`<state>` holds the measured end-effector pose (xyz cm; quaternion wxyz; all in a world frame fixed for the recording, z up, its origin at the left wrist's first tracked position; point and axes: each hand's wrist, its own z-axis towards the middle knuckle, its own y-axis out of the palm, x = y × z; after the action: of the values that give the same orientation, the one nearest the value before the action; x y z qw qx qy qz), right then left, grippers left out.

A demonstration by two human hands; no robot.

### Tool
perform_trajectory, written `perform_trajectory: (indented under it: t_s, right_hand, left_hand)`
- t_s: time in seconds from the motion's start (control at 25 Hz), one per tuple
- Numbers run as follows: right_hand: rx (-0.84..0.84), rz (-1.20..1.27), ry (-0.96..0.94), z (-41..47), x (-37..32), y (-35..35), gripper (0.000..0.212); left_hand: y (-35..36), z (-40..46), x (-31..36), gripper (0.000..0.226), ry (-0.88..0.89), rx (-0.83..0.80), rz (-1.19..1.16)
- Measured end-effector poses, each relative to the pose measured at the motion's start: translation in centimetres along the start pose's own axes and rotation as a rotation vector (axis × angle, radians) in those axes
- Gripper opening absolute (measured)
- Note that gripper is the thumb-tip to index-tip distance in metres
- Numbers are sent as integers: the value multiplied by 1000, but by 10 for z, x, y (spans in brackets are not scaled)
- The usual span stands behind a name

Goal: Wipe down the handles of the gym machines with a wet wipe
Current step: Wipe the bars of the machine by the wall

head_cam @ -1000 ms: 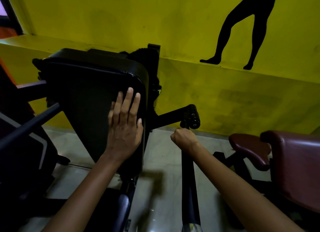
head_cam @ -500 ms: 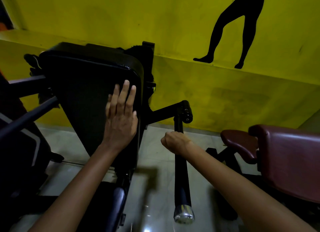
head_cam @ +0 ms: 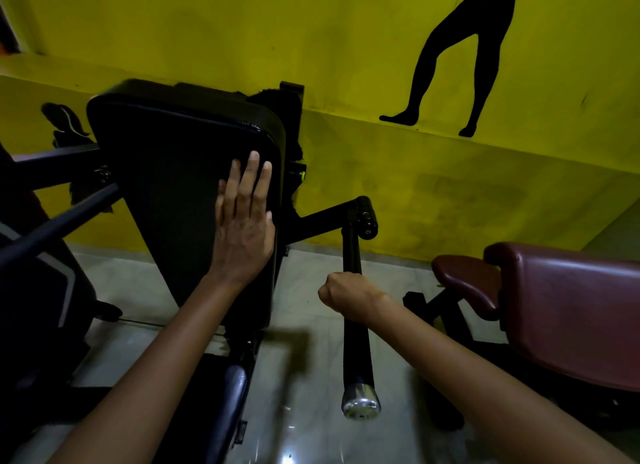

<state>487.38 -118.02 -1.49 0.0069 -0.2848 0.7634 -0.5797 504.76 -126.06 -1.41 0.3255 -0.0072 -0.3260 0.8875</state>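
The left hand [head_cam: 242, 228] lies flat, fingers straight, on the black back pad [head_cam: 183, 193], likely to brace the body. Right of it, the right hand [head_cam: 346, 295] is fisted around the handle [head_cam: 356, 352], a matte black bar with a chrome end cap; any wipe is hidden inside the fist.

head: worn on person | faces forward-down | close above handle [head_cam: 355, 325]

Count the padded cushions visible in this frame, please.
3: a black back pad under the left hand, a black seat pad at the bottom centre, and a maroon pad at the right. Others may be hidden in the dark left side.
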Motion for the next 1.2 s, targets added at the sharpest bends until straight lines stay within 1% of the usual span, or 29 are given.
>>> perform_trajectory:
  t_s: [0.08,0.2,0.36,0.44,0.56,0.68,0.8,0.88,1.0,1.2]
  right_hand:
    - [-8,9,-27,-8,-4,1,14]
    - [-84,80,-58,-20,-19,-8,19]
    - [-68,-8,-67,-30,-26,-13,22]
    - [-59,-4,-65,-36,-34,-15,23]
    - [-107,3,-129,-46,-53,-20,25]
    - [-153,77,-171,-61,-61,-27,17]
    - [-185,112,-173,-71,-57,-28,22]
    - [-182,48,-160,-67,-54,-25,24]
    - [-114,-46,-154,-46,-42,-13,24]
    - [-40,-64,-94,12,9,15,15]
  left_hand:
    - [0,0,0,78,3,0,-1]
    - [0,0,0,77,1,3,3]
    - [-1,-1,2,77,2,-2,-7]
    - [-2,0,2,77,-3,-14,8]
    - [-4,-1,2,77,-2,-30,29]
    - [-6,-1,1,76,12,-31,19]
    - [-6,-1,3,76,11,-20,4]
    - [-6,-1,4,76,7,-18,9]
    - [-4,-1,4,74,5,-16,13]
    - [-1,0,1,74,20,13,16]
